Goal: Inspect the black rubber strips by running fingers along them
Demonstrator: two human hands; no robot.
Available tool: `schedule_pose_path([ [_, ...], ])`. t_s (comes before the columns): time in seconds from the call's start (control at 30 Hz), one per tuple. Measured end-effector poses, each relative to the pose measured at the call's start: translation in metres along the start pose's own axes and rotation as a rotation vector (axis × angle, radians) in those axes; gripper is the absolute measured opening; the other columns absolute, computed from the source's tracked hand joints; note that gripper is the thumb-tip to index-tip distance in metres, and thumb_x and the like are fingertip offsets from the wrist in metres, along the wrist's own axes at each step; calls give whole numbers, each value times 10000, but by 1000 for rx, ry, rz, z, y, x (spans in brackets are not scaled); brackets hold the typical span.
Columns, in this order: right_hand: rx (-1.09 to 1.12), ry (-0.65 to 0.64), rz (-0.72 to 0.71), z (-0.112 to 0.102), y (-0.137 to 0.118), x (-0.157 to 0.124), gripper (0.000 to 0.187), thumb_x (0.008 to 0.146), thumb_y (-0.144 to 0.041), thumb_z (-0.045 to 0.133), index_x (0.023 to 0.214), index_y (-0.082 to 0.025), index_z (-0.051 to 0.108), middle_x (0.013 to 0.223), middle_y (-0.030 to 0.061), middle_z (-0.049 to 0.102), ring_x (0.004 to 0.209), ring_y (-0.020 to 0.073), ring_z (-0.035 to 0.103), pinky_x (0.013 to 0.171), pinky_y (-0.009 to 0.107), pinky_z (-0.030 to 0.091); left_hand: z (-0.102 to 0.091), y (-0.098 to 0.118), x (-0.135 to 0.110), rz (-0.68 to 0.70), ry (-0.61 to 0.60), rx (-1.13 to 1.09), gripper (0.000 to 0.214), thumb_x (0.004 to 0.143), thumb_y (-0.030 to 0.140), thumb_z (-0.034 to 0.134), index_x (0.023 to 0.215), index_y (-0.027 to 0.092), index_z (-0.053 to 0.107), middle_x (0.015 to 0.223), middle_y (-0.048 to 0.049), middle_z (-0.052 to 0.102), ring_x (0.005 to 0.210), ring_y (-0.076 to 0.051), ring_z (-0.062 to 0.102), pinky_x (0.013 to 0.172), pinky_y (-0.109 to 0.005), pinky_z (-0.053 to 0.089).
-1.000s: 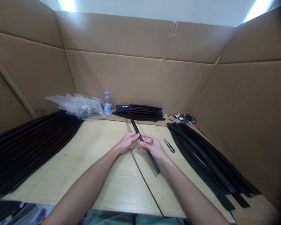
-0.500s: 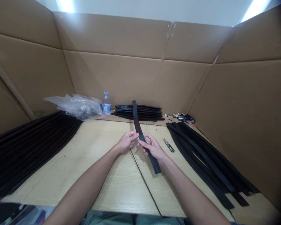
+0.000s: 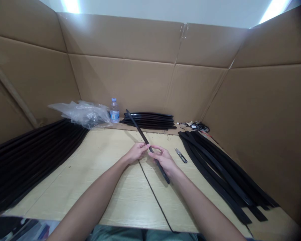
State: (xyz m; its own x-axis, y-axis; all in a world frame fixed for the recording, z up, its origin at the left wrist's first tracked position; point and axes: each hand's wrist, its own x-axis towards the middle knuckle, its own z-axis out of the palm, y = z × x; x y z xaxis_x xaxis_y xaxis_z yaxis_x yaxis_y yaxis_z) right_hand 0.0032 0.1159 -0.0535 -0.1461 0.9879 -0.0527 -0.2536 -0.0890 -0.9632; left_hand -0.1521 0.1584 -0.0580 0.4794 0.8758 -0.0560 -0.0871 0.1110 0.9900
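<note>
A long, narrow black strip (image 3: 138, 128) slants from the back of the table towards me, its thin edge turned up. My left hand (image 3: 138, 151) pinches it near its middle between thumb and fingers. Just to the right, my right hand (image 3: 162, 158) is closed around the strip's nearer part, and the near end sticks out past the palm. A thin dark cord-like line (image 3: 153, 190) runs along the table from below my left hand to the front edge. Thread snips (image 3: 181, 156) lie to the right of my right hand.
More black strips (image 3: 215, 167) lie fanned out at the right, and a large bundle (image 3: 35, 160) covers the left side. Along the back stand a plastic bag (image 3: 82, 113), a water bottle (image 3: 114, 112), stacked dark strips (image 3: 153, 120) and tangled cords (image 3: 199, 126). Cardboard walls (image 3: 120, 77) surround the table.
The strip has turned on its long axis from flat face up to edge up, and its far end has swung left. Both hands stay on it in nearly the same place.
</note>
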Motion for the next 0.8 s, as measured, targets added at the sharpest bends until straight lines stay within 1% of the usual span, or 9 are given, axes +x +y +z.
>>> schedule_pose_path([
  [0.07, -11, -24, 12, -1, -1, -1, 525, 552, -182, 785, 1035, -128, 585, 725, 20, 651, 526, 68, 538, 474, 170, 417, 1, 0, 0, -6, -8, 7, 409, 693, 521, 570, 748, 129, 467, 434, 103, 239, 323, 19, 167, 364, -154, 75],
  [0.13, -33, -62, 18, -3, -2, -1, 432, 543, -177, 789, 930, -99, 612, 757, 44, 658, 533, 61, 542, 483, 163, 424, 1, 0, 0, -11, -16, 12, 407, 695, 520, 569, 725, 127, 467, 423, 101, 245, 323, 17, 169, 367, -157, 74],
  [0.23, -56, -78, 10, -3, -3, -1, 418, 534, -199, 800, 877, -111, 576, 651, 13, 634, 475, 59, 529, 456, 164, 421, 2, 0, 0, -12, -16, 15, 414, 695, 522, 566, 650, 140, 412, 414, 95, 253, 322, 15, 189, 369, -155, 81],
  [0.3, -36, -65, 8, -2, -3, -1, 488, 537, -242, 802, 922, -152, 517, 596, -15, 616, 453, 83, 540, 428, 179, 426, 2, 0, 0, -12, -15, 15, 420, 697, 522, 564, 634, 144, 393, 413, 94, 254, 321, 15, 192, 369, -154, 81],
  [0.37, -21, -60, -19, -2, -2, 2, 498, 571, -326, 778, 938, -184, 473, 622, -13, 628, 432, 96, 534, 376, 184, 405, 2, 1, 0, -15, -17, 15, 414, 700, 520, 562, 645, 139, 409, 417, 93, 262, 319, 16, 187, 368, -155, 79],
  [0.47, -36, -54, -79, -2, 1, 7, 408, 657, -473, 675, 869, -177, 492, 713, 24, 655, 398, 80, 490, 314, 175, 343, 1, 0, 0, -14, -12, 12, 416, 700, 521, 561, 647, 138, 410, 415, 95, 253, 317, 16, 180, 365, -159, 83],
  [0.57, -54, -45, -77, -2, 1, 10, 401, 682, -509, 627, 845, -151, 549, 715, 41, 659, 393, 74, 476, 316, 176, 326, 0, -1, 2, -3, 14, 9, 433, 700, 538, 551, 634, 144, 386, 408, 98, 229, 316, 15, 175, 362, -162, 82],
  [0.67, -66, -39, -89, -1, 0, 8, 414, 662, -442, 677, 936, -142, 596, 713, 35, 667, 438, 74, 506, 380, 180, 373, 0, -2, 3, 2, 33, 10, 445, 710, 561, 523, 631, 149, 377, 401, 97, 230, 313, 12, 172, 361, -163, 73],
  [0.8, -66, -30, -78, -1, -1, 4, 458, 611, -315, 751, 1009, -130, 619, 799, 54, 691, 688, 133, 624, 645, 238, 482, 0, -1, 2, -1, 25, 14, 444, 706, 552, 535, 621, 156, 353, 394, 101, 219, 311, 11, 168, 366, -156, 82],
])
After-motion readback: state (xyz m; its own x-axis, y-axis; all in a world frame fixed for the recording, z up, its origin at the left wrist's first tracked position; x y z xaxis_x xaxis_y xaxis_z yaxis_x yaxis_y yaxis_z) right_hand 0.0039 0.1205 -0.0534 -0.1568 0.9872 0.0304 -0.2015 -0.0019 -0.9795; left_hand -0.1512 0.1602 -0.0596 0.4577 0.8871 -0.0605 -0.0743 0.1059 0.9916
